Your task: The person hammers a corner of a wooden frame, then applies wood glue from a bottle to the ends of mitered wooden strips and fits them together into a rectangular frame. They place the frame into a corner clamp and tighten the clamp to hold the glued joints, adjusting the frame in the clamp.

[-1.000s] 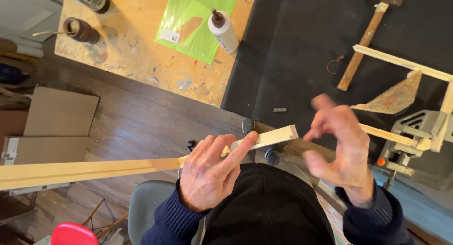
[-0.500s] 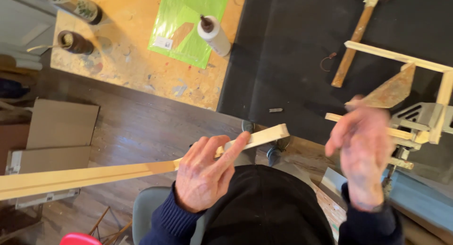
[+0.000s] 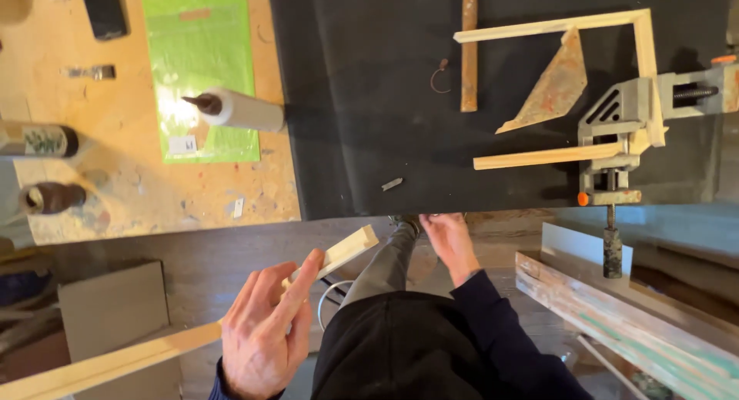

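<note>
Holding the strip (image 3: pixel 192 340) loosely, the left hand (image 3: pixel 265 331) has its fingers (image 3: pixel 296 281) nearly straight along the top, thumb side hidden. The strip's long axis runs from lower left up to its cut end near the bench (image 3: pixel 369 138) edge, just left of the right hand (image 3: pixel 450 242). That hand, fingers curled and holding nothing, touches the edge. Farther off sits the clamp (image 3: pixel 616 130) on the frame (image 3: pixel 639 38). Half a second ago the right hand hung raised and open; now it has dropped to the edge.

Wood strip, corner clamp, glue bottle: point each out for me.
wood strip (image 3: pixel 342 252), head view, on its free end past the fingers.
corner clamp (image 3: pixel 616 123), head view, on its grey metal body.
glue bottle (image 3: pixel 246 111), head view, on its white barrel.
</note>
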